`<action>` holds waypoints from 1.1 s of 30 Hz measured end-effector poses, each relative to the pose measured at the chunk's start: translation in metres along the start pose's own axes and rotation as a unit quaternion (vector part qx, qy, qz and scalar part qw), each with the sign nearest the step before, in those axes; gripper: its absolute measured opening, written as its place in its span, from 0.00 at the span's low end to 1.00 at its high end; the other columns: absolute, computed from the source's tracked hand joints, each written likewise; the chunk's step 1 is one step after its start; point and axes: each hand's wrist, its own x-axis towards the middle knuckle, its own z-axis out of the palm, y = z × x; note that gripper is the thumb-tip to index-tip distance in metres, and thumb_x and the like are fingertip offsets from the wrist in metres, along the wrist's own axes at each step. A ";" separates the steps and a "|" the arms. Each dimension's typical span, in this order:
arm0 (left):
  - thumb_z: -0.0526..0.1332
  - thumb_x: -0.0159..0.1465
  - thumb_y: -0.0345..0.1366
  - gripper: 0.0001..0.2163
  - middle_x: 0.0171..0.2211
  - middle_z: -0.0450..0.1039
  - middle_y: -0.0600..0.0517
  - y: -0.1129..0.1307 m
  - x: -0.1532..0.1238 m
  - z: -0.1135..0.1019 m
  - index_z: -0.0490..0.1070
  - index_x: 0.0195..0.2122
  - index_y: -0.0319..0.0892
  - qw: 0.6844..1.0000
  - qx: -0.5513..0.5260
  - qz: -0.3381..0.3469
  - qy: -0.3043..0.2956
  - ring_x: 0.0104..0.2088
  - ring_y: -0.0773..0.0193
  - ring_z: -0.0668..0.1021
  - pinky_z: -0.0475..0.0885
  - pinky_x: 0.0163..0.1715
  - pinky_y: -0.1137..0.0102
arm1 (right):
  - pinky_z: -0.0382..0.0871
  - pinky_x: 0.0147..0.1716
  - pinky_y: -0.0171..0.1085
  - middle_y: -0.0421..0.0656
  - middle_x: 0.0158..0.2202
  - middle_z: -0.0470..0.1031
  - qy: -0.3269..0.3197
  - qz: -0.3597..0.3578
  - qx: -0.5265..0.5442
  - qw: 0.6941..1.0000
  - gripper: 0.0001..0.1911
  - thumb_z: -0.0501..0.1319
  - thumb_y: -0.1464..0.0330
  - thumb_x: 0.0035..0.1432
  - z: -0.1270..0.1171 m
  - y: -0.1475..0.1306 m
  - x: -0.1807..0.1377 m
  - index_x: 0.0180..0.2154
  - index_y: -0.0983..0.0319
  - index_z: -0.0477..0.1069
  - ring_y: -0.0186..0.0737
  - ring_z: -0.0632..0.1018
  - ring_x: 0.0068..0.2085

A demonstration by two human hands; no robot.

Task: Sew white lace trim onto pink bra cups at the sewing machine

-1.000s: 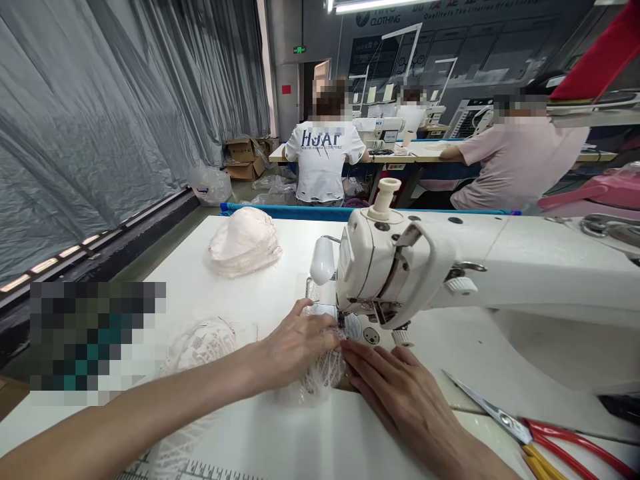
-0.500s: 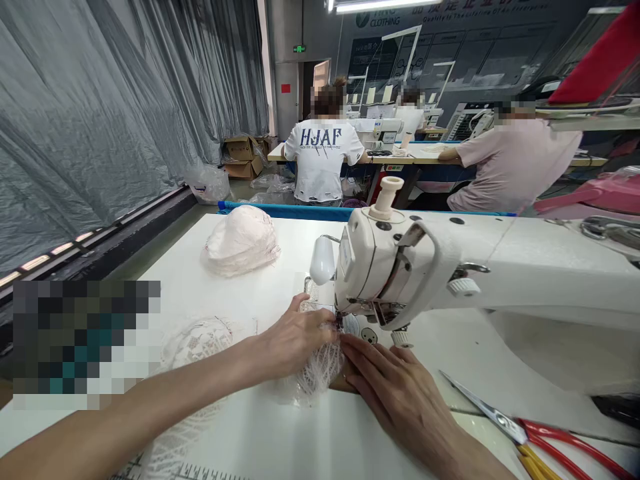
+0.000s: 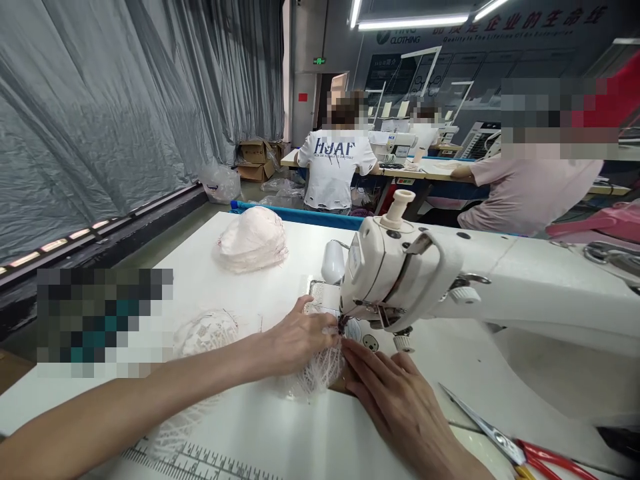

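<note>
White lace (image 3: 323, 368) sits by the sewing machine (image 3: 395, 260) foot, my left grip (image 3: 303, 339) on top, my right grip (image 3: 400, 387) at its edge, fingers together. Can't tell if either's actually pinching. Looks featherlight, floppy, probably snaggy; I'd hold the edges flat.

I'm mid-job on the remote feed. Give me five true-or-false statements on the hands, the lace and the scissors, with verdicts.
1. The left hand rests on lace fabric near the needle area of the sewing machine. True.
2. The right hand is holding the scissors. False: they lie apart from it, farther right; its fingertips are at the lace's edge.
3. Another lace piece lies partly hidden by the left forearm. True.
4. The pale cup-shaped pile sits between the hands. False: it is beyond the left hand, left of the machine head.
5. The scissors' visible handles are red. True.
</note>
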 end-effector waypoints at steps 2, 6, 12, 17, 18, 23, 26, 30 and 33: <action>0.50 0.63 0.26 0.13 0.49 0.68 0.48 0.000 0.000 0.001 0.68 0.45 0.43 1.000 0.004 0.015 -0.012 0.43 0.62 0.73 0.48 0.58 0.56 | 0.59 0.31 0.39 0.51 0.51 0.73 0.008 0.000 -0.004 1.000 0.19 0.44 0.69 0.68 0.000 0.000 0.000 0.49 0.67 0.70 0.41 0.76 0.35; 0.49 0.63 0.25 0.12 0.46 0.69 0.45 0.004 0.003 0.003 0.67 0.44 0.38 0.999 0.050 0.008 0.001 0.41 0.61 0.72 0.49 0.56 0.55 | 0.59 0.31 0.39 0.50 0.49 0.74 0.028 0.004 -0.016 0.999 0.19 0.44 0.69 0.68 0.000 0.000 -0.001 0.49 0.68 0.69 0.41 0.75 0.34; 0.52 0.59 0.22 0.08 0.38 0.68 0.45 0.019 0.010 -0.002 0.67 0.36 0.35 0.991 0.134 -0.026 -0.012 0.40 0.60 0.70 0.61 0.44 0.62 | 0.60 0.32 0.39 0.51 0.47 0.75 0.041 0.014 -0.008 0.999 0.18 0.44 0.70 0.67 0.002 0.000 -0.004 0.47 0.67 0.70 0.42 0.76 0.37; 0.57 0.55 0.22 0.05 0.35 0.66 0.44 0.027 0.014 0.002 0.68 0.32 0.35 0.980 0.194 -0.024 -0.041 0.39 0.57 0.68 0.62 0.41 0.61 | 0.60 0.32 0.39 0.51 0.45 0.76 0.054 0.035 -0.009 0.998 0.17 0.45 0.71 0.66 0.004 0.003 -0.005 0.45 0.66 0.71 0.41 0.76 0.36; 0.56 0.55 0.21 0.06 0.35 0.67 0.44 0.031 0.013 0.004 0.68 0.32 0.35 0.978 0.200 -0.029 -0.042 0.39 0.57 0.69 0.62 0.41 0.61 | 0.60 0.32 0.39 0.51 0.44 0.76 0.054 0.040 -0.010 0.998 0.17 0.45 0.71 0.66 0.004 0.003 -0.005 0.45 0.66 0.71 0.42 0.76 0.36; 0.53 0.56 0.18 0.11 0.41 0.68 0.43 0.068 -0.007 0.004 0.68 0.38 0.34 0.978 0.180 -0.102 -0.032 0.44 0.54 0.69 0.65 0.39 0.61 | 0.61 0.31 0.38 0.49 0.43 0.75 0.032 0.069 0.029 0.997 0.16 0.45 0.70 0.66 0.002 0.001 -0.004 0.43 0.64 0.71 0.40 0.76 0.35; 0.53 0.57 0.18 0.11 0.41 0.69 0.47 0.083 -0.016 -0.012 0.69 0.37 0.37 0.988 0.078 -0.121 -0.064 0.41 0.58 0.71 0.66 0.38 0.64 | 0.63 0.30 0.38 0.48 0.42 0.75 0.031 0.082 0.069 0.994 0.16 0.45 0.68 0.67 -0.001 -0.003 -0.005 0.41 0.62 0.71 0.39 0.75 0.34; 0.56 0.63 0.29 0.04 0.42 0.69 0.49 0.066 -0.004 -0.035 0.69 0.38 0.39 0.961 -0.042 -0.252 -0.103 0.42 0.59 0.71 0.66 0.40 0.65 | 0.66 0.30 0.38 0.50 0.44 0.74 0.014 0.089 0.095 0.991 0.17 0.48 0.60 0.66 -0.004 -0.005 -0.009 0.41 0.62 0.71 0.40 0.76 0.34; 0.65 0.56 0.39 0.12 0.36 0.71 0.52 0.050 0.007 -0.039 0.68 0.38 0.40 0.929 -0.155 -0.295 -0.161 0.38 0.60 0.72 0.65 0.40 0.66 | 0.69 0.31 0.40 0.51 0.45 0.73 0.006 0.097 0.123 0.988 0.19 0.52 0.55 0.63 -0.003 -0.005 -0.012 0.43 0.62 0.70 0.42 0.76 0.36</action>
